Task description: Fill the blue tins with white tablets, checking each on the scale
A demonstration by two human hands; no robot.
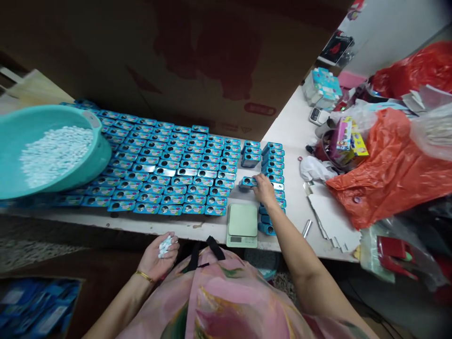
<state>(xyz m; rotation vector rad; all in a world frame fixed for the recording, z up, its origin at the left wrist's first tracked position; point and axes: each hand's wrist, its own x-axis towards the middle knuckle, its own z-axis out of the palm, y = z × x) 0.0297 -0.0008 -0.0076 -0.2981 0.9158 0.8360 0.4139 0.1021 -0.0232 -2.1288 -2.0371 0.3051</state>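
My left hand (160,255) is cupped palm up at the table's front edge, holding a small heap of white pellets (164,246). My right hand (264,189) grips a blue tin (247,182) lying on its side, just above a green-white digital scale (242,225). Several rows of blue tins (165,181) with round openings cover the table to the left of that hand. A teal basin (97,153) full of the same white pellets (55,155) tilts over the tins at the left, hiding the tins beneath it.
A white table (291,136) carries short stacks of tins around my right hand. Beyond them lie white card sheets (332,216), a metal cylinder (307,229) and an orange plastic bag (384,169). A large cardboard sheet (205,61) stands behind the rows.
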